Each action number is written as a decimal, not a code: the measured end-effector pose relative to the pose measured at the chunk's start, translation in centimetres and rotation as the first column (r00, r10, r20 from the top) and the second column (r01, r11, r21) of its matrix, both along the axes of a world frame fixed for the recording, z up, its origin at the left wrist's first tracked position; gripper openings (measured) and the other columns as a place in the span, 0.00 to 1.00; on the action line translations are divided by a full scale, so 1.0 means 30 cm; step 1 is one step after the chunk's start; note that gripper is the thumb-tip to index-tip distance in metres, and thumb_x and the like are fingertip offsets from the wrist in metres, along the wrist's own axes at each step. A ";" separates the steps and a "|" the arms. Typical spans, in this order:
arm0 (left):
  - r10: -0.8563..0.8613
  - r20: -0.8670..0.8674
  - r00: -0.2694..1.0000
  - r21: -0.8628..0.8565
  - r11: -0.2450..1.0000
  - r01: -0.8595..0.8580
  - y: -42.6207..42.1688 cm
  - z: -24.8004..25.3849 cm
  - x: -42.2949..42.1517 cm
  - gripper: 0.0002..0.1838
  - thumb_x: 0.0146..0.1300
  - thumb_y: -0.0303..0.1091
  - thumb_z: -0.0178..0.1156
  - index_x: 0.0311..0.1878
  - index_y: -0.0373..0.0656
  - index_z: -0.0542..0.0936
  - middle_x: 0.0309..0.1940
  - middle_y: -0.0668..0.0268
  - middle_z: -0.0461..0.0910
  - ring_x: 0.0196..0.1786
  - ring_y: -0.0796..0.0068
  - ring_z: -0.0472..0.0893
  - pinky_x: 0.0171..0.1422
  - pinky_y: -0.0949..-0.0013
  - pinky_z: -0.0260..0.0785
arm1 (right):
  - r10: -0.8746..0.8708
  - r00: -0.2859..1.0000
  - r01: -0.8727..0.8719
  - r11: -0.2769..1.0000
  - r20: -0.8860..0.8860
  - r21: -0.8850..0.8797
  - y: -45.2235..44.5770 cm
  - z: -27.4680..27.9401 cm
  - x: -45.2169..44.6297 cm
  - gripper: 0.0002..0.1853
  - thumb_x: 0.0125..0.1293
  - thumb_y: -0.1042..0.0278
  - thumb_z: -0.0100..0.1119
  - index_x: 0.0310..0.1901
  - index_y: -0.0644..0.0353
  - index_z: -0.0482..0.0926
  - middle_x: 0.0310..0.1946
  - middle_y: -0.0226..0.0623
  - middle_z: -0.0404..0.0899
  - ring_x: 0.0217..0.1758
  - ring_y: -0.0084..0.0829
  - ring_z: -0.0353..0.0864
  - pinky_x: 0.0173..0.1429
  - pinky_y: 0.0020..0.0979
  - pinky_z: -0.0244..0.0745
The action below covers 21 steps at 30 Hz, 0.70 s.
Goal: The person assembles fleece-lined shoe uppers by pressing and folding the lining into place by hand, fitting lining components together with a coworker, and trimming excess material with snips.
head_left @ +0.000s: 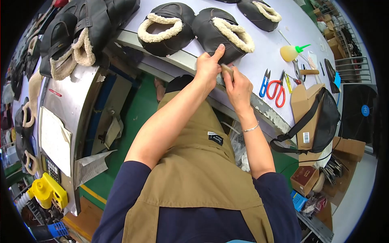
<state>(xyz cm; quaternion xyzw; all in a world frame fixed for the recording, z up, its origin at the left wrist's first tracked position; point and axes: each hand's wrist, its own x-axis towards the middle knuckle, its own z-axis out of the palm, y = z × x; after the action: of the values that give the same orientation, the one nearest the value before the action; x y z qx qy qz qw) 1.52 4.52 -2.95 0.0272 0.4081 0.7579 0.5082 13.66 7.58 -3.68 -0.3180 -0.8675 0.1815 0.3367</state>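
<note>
Slipper at table edge: left fingers pinch it, right fingers pinch tan piece.

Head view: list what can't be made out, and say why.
All in the head view:
- Small tan piece: mostly covered by the right hand.
- Near edge of the black fleece-lined slipper: partly behind the left hand.
- Black piece at the top: cut off by the picture edge.
- Writing on the notebook: too small to read.
</note>
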 end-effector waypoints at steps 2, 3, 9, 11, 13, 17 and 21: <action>-0.038 0.004 0.999 0.075 0.997 0.037 0.005 -0.012 -0.003 0.23 0.65 0.43 0.65 0.51 0.32 0.72 0.47 0.55 0.80 0.47 0.62 0.82 0.56 0.54 0.76 | 0.014 0.999 -0.012 0.999 0.042 -0.051 -0.005 0.019 0.024 0.09 0.67 0.64 0.57 0.33 0.59 0.74 0.20 0.44 0.76 0.25 0.47 0.78 0.28 0.43 0.69; -0.011 0.025 1.000 0.077 0.997 0.009 0.006 -0.006 0.003 0.21 0.65 0.42 0.65 0.48 0.34 0.74 0.45 0.57 0.81 0.43 0.64 0.83 0.50 0.58 0.76 | -0.033 0.999 0.033 0.998 -0.004 -0.057 0.002 0.041 0.026 0.09 0.67 0.63 0.57 0.33 0.59 0.74 0.20 0.45 0.76 0.24 0.48 0.78 0.28 0.43 0.69; 0.029 0.018 0.999 0.024 0.999 -0.030 0.019 -0.020 -0.003 0.19 0.65 0.43 0.65 0.47 0.35 0.75 0.42 0.58 0.82 0.42 0.67 0.83 0.45 0.63 0.76 | -0.027 1.000 0.028 0.998 0.008 -0.060 0.031 0.052 -0.021 0.09 0.67 0.61 0.56 0.36 0.57 0.75 0.19 0.46 0.76 0.24 0.50 0.79 0.27 0.44 0.69; 0.002 -0.036 0.999 -0.002 1.000 -0.002 0.010 -0.025 -0.003 0.23 0.65 0.44 0.64 0.50 0.33 0.73 0.45 0.57 0.81 0.47 0.63 0.83 0.55 0.56 0.77 | 0.013 0.994 -0.005 0.997 0.112 -0.072 0.011 0.049 -0.007 0.09 0.67 0.60 0.56 0.37 0.57 0.76 0.20 0.46 0.77 0.24 0.50 0.79 0.27 0.44 0.69; -0.024 -0.021 0.999 0.041 0.999 0.025 0.002 -0.018 -0.001 0.22 0.65 0.44 0.64 0.50 0.34 0.74 0.45 0.57 0.81 0.46 0.64 0.83 0.54 0.57 0.76 | 0.035 0.983 -0.020 0.996 0.179 -0.086 -0.003 0.045 0.017 0.10 0.67 0.59 0.56 0.39 0.56 0.78 0.21 0.46 0.78 0.25 0.50 0.80 0.27 0.45 0.69; 0.029 0.042 0.999 0.075 0.997 -0.032 0.012 -0.019 0.009 0.16 0.65 0.42 0.65 0.44 0.39 0.77 0.40 0.60 0.83 0.40 0.69 0.84 0.42 0.66 0.77 | -0.108 0.993 0.102 0.990 -0.051 -0.101 0.012 0.126 -0.002 0.10 0.68 0.60 0.55 0.33 0.57 0.75 0.19 0.46 0.76 0.23 0.51 0.78 0.26 0.45 0.69; 0.042 0.005 0.999 0.004 0.999 -0.042 0.013 -0.012 0.002 0.16 0.65 0.42 0.65 0.44 0.39 0.77 0.41 0.60 0.82 0.41 0.69 0.83 0.46 0.65 0.77 | -0.050 0.998 0.051 0.998 0.049 -0.024 0.015 0.069 -0.025 0.11 0.68 0.61 0.55 0.31 0.57 0.74 0.18 0.45 0.76 0.23 0.51 0.78 0.26 0.46 0.69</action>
<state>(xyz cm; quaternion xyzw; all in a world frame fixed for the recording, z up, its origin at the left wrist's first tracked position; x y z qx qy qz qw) 1.59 4.90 -3.31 0.0177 0.4058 0.7692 0.4933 12.92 8.04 -1.61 -0.3484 -0.8648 0.1760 0.3160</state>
